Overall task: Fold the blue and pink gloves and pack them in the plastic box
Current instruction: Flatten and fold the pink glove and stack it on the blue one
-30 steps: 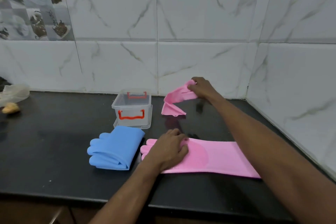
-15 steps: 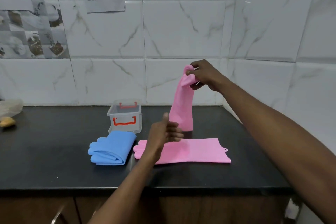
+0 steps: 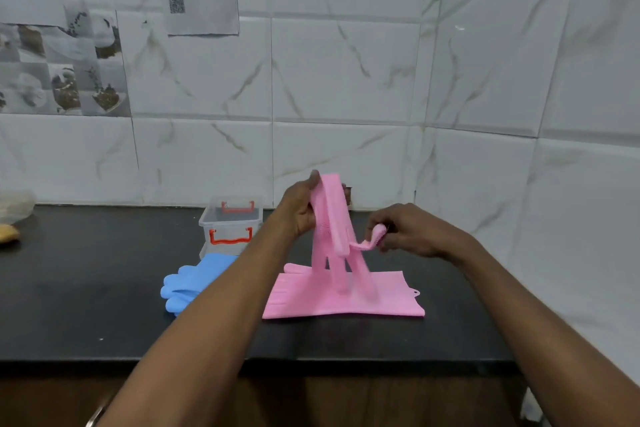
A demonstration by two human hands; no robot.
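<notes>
Pink is the item in work: the held glove hangs upright over the counter, with its long axis vertical. My left hand grips it near the top edge. My right hand pinches a side strip at mid-height, probably the thumb, though blur prevents confirmation. The hands are apart, the left higher and further back, the right lower and to the right.

1. The lower end of the held glove dangles just above the flat glove. I cannot tell whether the two touch.
2. The flat glove lies across my view, with its fingers to the left and its cuff to the right. Its axis is therefore at right angles to the hanging one.
3. The blue gloves lie folded to the left of the flat glove. The box stands just behind them.

Judgement: the coming move is to lay the held glove down on the flat one. This requires turning its axis from vertical to left-right and matching fingers to fingers. The left hand is nearer the box.
</notes>
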